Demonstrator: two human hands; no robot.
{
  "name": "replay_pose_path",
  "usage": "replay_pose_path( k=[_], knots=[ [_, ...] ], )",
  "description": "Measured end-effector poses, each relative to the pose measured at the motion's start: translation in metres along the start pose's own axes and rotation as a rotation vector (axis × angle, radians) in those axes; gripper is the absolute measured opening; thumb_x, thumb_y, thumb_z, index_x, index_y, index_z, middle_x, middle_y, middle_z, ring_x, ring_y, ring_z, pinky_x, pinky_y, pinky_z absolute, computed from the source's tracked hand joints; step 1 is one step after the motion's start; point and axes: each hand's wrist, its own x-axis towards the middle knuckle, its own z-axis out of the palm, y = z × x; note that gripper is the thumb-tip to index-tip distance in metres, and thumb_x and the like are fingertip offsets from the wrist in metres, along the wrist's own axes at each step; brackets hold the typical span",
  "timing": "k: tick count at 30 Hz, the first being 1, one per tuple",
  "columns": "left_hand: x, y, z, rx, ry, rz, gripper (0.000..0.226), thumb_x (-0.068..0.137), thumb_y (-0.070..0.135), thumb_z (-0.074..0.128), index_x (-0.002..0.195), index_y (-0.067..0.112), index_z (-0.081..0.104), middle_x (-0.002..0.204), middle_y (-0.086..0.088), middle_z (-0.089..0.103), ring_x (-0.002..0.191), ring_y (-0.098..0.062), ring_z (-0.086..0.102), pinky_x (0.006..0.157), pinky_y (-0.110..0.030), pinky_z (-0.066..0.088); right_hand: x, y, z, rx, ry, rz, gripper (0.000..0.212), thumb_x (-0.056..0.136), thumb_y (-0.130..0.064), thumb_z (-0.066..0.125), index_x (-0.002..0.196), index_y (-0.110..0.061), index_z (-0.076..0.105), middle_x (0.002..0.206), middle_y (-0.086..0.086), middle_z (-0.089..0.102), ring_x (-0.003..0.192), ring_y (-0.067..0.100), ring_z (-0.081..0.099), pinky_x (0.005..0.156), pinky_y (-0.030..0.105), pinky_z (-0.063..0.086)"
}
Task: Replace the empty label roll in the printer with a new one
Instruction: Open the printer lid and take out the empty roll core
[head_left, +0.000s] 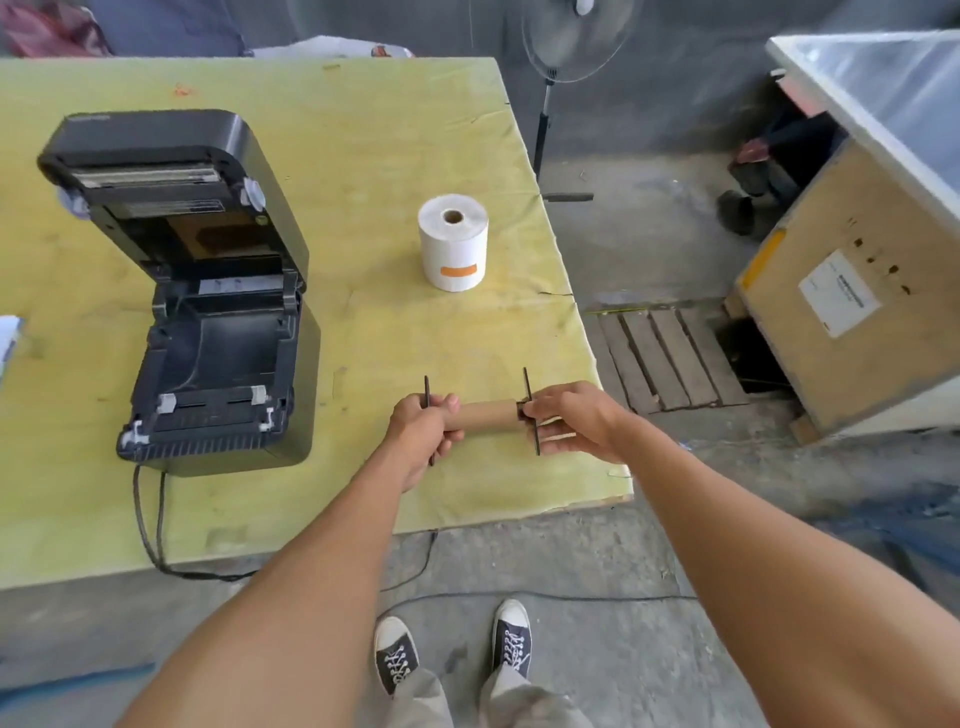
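Brown cardboard, the empty tube (488, 415) lies level between both hands above the near right part of the yellow-green table (363, 156). The left hand (423, 434) is clenched around its left end, by a thin black disc (427, 410); the right hand (576, 421) pinches the black disc (531, 410) at its right end. The new white roll (453, 241) stands on end farther back, well apart from both hands. The black printer (208, 312) sits to the left, lid open.
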Motion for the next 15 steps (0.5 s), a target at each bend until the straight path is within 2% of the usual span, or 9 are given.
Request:
replay_pose_path(
  k=[2, 3, 6, 7, 9, 12, 15],
  knots=[
    [0.005, 0.003, -0.002, -0.044, 0.039, 0.007, 0.02, 0.095, 0.025, 0.062, 0.107, 0.01, 0.055, 0.09, -0.009, 0.065, 0.064, -0.016, 0.065, 0.048, -0.026, 0.042, 0.003, -0.002, -0.007, -0.121, 0.131, -0.019, 0.025, 0.086, -0.02, 0.072, 0.107, -0.005, 0.07, 0.095, 0.009, 0.071, 0.084, 0.024, 0.068, 0.077, 0.039, 0.061],
    [0.007, 0.004, -0.004, -0.067, 0.062, 0.011, 0.02, 0.095, 0.025, 0.063, 0.106, 0.01, 0.055, 0.089, -0.009, 0.065, 0.062, -0.015, 0.064, 0.049, -0.027, 0.043, 0.007, -0.003, -0.009, -0.262, 0.221, -0.039, 0.024, 0.085, -0.023, 0.073, 0.103, -0.006, 0.071, 0.092, 0.009, 0.072, 0.084, 0.026, 0.068, 0.076, 0.038, 0.061],
    [0.012, 0.005, -0.007, -0.096, 0.101, 0.014, 0.021, 0.094, 0.026, 0.064, 0.104, 0.01, 0.055, 0.087, -0.009, 0.065, 0.062, -0.016, 0.064, 0.053, -0.03, 0.044, 0.013, -0.003, -0.003, -0.704, 0.473, -0.074, 0.019, 0.084, -0.027, 0.067, 0.082, -0.008, 0.066, 0.078, 0.01, 0.067, 0.073, 0.029, 0.068, 0.054, 0.03, 0.051],
    [0.013, 0.006, -0.007, -0.1, 0.102, 0.014, 0.021, 0.094, 0.026, 0.064, 0.104, 0.011, 0.055, 0.086, -0.009, 0.065, 0.062, -0.016, 0.064, 0.054, -0.03, 0.044, 0.016, 0.0, 0.001, -0.772, 0.525, -0.074, 0.019, 0.084, -0.027, 0.065, 0.081, -0.008, 0.063, 0.079, 0.01, 0.065, 0.071, 0.029, 0.065, 0.053, 0.028, 0.046],
    [0.016, 0.007, -0.007, -0.106, 0.098, 0.015, 0.02, 0.094, 0.027, 0.065, 0.102, 0.011, 0.055, 0.084, -0.009, 0.065, 0.061, -0.016, 0.063, 0.054, -0.031, 0.044, 0.022, 0.005, 0.01, -0.818, 0.585, -0.089, 0.019, 0.088, -0.026, 0.064, 0.083, -0.008, 0.057, 0.087, 0.009, 0.058, 0.07, 0.026, 0.057, 0.059, 0.031, 0.043],
    [0.02, 0.013, -0.009, -0.113, 0.098, 0.022, 0.019, 0.094, 0.026, 0.065, 0.1, 0.012, 0.054, 0.084, -0.009, 0.066, 0.059, -0.016, 0.063, 0.054, -0.031, 0.045, 0.028, 0.008, 0.014, -0.85, 0.618, -0.103, 0.021, 0.091, -0.026, 0.067, 0.093, -0.007, 0.058, 0.085, 0.006, 0.046, 0.071, 0.025, 0.048, 0.065, 0.034, 0.04],
    [0.022, 0.019, -0.012, -0.116, 0.092, 0.035, 0.019, 0.094, 0.026, 0.065, 0.102, 0.012, 0.054, 0.086, -0.01, 0.066, 0.06, -0.016, 0.063, 0.053, -0.03, 0.044, 0.029, 0.005, 0.012, -0.858, 0.622, -0.069, 0.025, 0.09, -0.031, 0.067, 0.09, -0.009, 0.055, 0.089, 0.008, 0.047, 0.074, 0.026, 0.048, 0.065, 0.034, 0.04]
  ],
)
